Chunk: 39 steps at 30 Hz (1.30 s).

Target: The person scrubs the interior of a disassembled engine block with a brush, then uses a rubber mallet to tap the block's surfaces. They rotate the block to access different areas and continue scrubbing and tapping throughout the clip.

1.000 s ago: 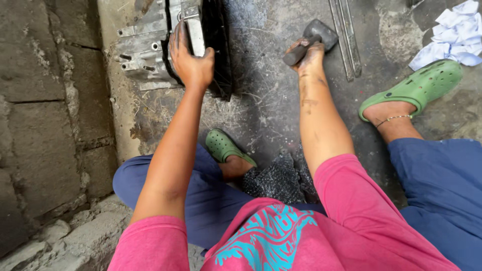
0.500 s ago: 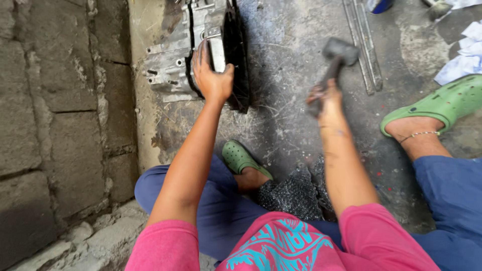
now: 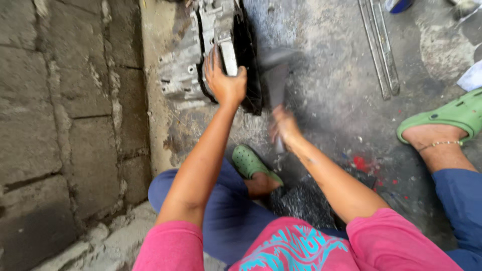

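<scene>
Head view looks down at a person who sits on the floor [image 3: 341,100] beside a block wall [image 3: 60,125]. One wall, one floor, both grey and rough. One metal casting [image 3: 201,65] stands upright on the floor near the wall, with a black part [image 3: 248,60] against its right side. It stands on edge, probably so that its side can be struck. The left hand [image 3: 223,83] lies on top of it, fingers curled over the edge and gripping it, which keeps it steady. The right hand [image 3: 283,125] is closed around the handle of one hammer [image 3: 276,70]; the hammer is blurred, its head just beside the black part. Two green clogs show, one [image 3: 251,163] tucked between the arms, one [image 3: 444,118] far right. Two metal bars [image 3: 379,45] lie together, well apart from the hands. One white cloth [image 3: 472,78] is at the right edge.
</scene>
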Motion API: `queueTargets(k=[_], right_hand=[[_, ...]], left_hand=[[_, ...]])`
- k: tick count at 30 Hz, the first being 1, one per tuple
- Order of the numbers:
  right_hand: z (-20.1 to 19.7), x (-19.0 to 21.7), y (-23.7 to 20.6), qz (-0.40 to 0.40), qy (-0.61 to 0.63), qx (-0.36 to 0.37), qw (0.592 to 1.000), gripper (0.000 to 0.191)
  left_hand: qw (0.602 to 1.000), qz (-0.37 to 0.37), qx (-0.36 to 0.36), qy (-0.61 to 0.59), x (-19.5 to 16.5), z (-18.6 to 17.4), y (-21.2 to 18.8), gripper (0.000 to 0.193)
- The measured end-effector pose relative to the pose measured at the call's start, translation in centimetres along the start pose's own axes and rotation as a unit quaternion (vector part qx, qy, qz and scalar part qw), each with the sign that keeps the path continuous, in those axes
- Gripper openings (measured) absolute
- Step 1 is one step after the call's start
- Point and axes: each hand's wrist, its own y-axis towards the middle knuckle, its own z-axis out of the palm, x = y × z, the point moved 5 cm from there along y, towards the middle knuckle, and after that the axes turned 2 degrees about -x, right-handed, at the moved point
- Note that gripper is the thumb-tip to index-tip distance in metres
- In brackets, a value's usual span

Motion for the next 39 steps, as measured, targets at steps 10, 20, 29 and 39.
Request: queueTargets(k=[10,20,29,39], right_hand=[[-23.1,8.4,3.2,-0.140,0.316,-0.131,0.929,0.051],[-2.1,-0.6,2.3,0.096,0.105,0.082,0.986,0.048],[-20.5,8.1,2.6,-0.219,0.385,-0.191,0.876,0.058],[-7.3,-3.1,2.3,0.067,0.055,-0.030,0.996,0.052]], left_hand=[[0.997,-0.068,-0.013,0.041,-0.3,2.3,0.7,0.098],[0.998,-0.056,-0.029,0.017,-0.9,1.8,1.6,0.094],[0.997,-0.060,-0.035,0.041,0.0,2.0,1.0,0.095],[0.999,-0.031,-0.028,0.016,-0.7,0.3,1.7,0.089]])
